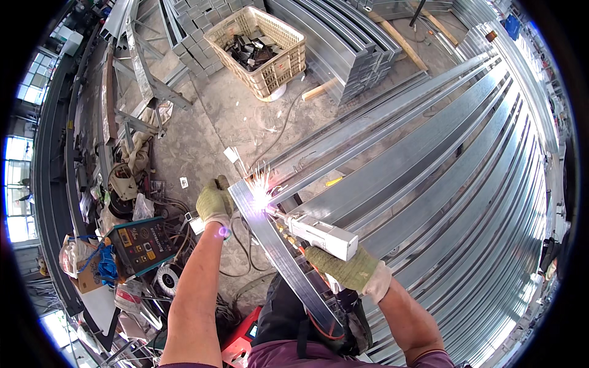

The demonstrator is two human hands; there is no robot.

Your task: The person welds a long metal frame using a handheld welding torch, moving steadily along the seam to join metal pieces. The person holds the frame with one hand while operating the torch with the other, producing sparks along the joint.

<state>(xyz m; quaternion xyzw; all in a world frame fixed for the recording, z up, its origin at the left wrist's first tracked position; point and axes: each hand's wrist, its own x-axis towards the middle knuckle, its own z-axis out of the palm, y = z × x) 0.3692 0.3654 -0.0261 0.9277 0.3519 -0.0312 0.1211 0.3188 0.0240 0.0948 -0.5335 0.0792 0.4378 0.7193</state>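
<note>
Handwork at the left ends of a row of long metal rails [423, 138]. The flat bar [279, 264] runs crosswise along these ends, from its upper-left corner near the left hand [215, 201] down toward the person's lap; this placement presumably brings the rail ends against one common edge. The right hand [343, 268], gloved, has its fingers curled around the grip of a white, box-bodied torch [325, 236]. It holds the torch from below and to the right, so that the nozzle [277, 213] slants leftward to the bright spot at the bar's upper part and the wrist lies behind the body, away from the sparks [259, 181]. The left hand, also gloved, is partly closed beside the bar's upper-left end, perhaps to steady it; whether it grips or touches the bar cannot be told.

On the floor [202, 132], beyond the bar, a cream crate [285, 72] contains dark scraps [254, 52], which its walls probably stop from scattering. To its right, stacked channels [346, 58] have a wooden batten [322, 90] at their near end, probably a spacer. At left, a dark control box [144, 245] sits tilted among cables.
</note>
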